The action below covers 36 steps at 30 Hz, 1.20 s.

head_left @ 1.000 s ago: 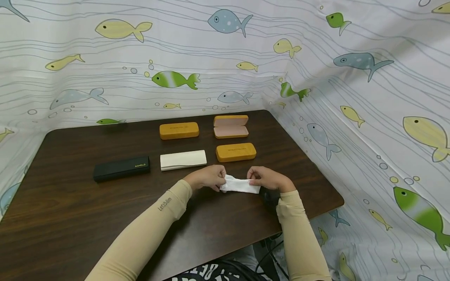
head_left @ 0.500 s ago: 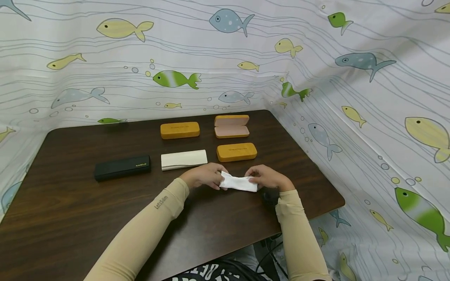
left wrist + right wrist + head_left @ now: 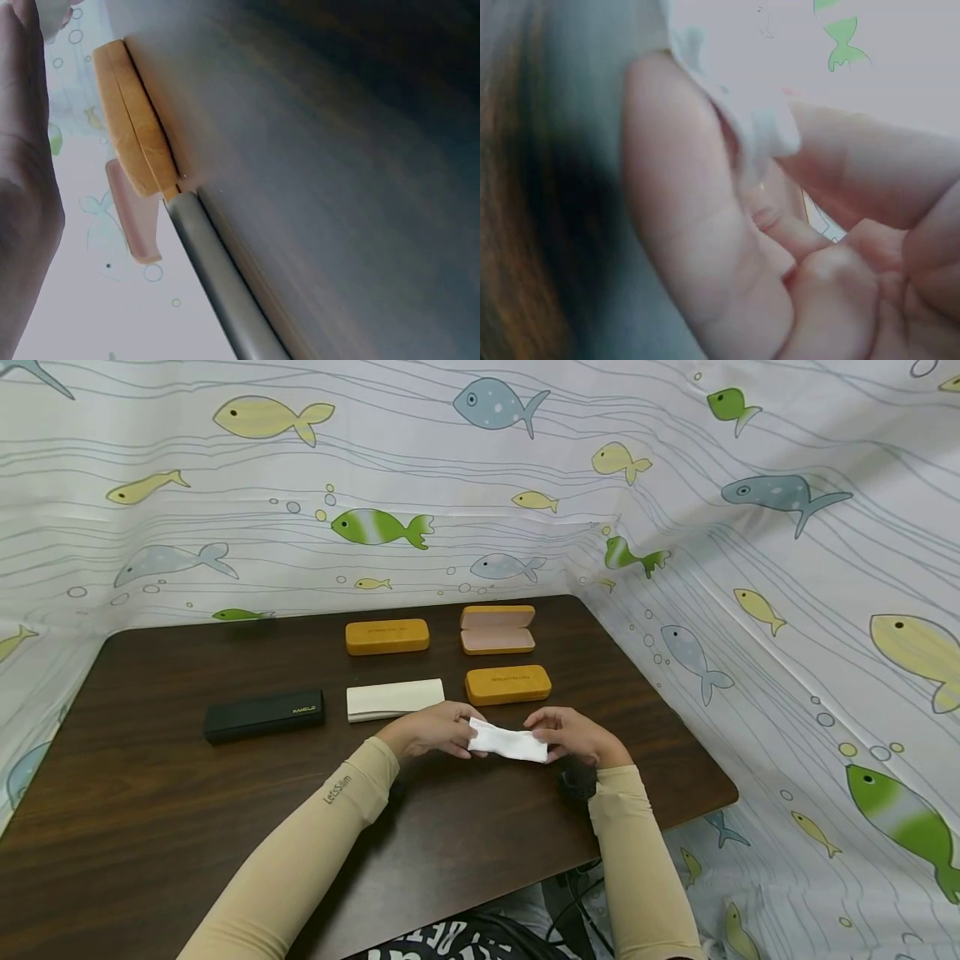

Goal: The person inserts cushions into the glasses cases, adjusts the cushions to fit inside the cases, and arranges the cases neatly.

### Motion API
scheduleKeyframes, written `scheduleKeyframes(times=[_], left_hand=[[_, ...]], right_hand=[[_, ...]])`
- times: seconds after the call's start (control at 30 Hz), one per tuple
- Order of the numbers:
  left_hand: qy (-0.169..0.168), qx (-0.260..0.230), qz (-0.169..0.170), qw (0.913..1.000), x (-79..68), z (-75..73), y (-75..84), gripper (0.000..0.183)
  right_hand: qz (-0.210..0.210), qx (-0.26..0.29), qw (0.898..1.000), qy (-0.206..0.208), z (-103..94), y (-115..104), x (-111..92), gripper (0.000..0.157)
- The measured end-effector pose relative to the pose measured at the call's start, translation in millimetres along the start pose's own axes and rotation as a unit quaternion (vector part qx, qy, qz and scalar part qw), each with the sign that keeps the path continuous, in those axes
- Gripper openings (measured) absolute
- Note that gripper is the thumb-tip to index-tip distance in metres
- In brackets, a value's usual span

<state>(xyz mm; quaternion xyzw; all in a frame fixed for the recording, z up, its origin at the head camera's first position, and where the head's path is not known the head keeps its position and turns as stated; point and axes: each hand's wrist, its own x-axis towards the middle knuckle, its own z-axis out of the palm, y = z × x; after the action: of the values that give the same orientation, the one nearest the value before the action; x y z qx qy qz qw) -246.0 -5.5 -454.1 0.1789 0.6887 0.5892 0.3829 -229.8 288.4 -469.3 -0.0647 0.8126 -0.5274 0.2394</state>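
Between my two hands, a folded white cloth (image 3: 508,741) stretches sideways above the table. My left hand (image 3: 431,730) pinches its left end, and my right hand (image 3: 576,735) grips the right end. In the right wrist view, the cloth (image 3: 769,131) comes up blurred between the fingers and thumb of the right hand (image 3: 697,202). Only the side of the left hand (image 3: 26,180) shows in the left wrist view. Just beyond the hands lie a closed yellow glasses case (image 3: 508,686) and a cream flap case (image 3: 394,701).
Farther back are another closed yellow case (image 3: 387,637) and an open one with pink lining (image 3: 497,640). A long black case (image 3: 264,717) lies to the left on the dark wooden table (image 3: 150,827). A fish-print curtain (image 3: 420,452) hangs behind and to the right.
Both hands have moved the cloth slightly up and away from the body, its left end lifting and its face turning more toward the head camera. The cases stay in place.
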Motion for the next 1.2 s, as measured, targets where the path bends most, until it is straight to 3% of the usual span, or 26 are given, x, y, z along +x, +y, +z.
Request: scheduleKeyframes(times=[0.3, 0.67, 1.2], left_hand=[[-0.011, 0.000, 0.008, 0.9999, -1.3, -0.6, 0.4, 0.033], [-0.004, -0.003, 0.009, 1.0000, -4.7, -7.6, -1.6, 0.033], [0.001, -0.032, 0.015, 0.9994, -10.3, -15.8, 7.4, 0.034]], right_hand=[[-0.015, 0.003, 1.000, 0.004, 1.9, 0, -1, 0.014], [-0.023, 0.029, 0.999, 0.008, 0.5, -10, -1, 0.033], [-0.040, 0.010, 0.999, 0.015, -2.6, -22, 10, 0.032]])
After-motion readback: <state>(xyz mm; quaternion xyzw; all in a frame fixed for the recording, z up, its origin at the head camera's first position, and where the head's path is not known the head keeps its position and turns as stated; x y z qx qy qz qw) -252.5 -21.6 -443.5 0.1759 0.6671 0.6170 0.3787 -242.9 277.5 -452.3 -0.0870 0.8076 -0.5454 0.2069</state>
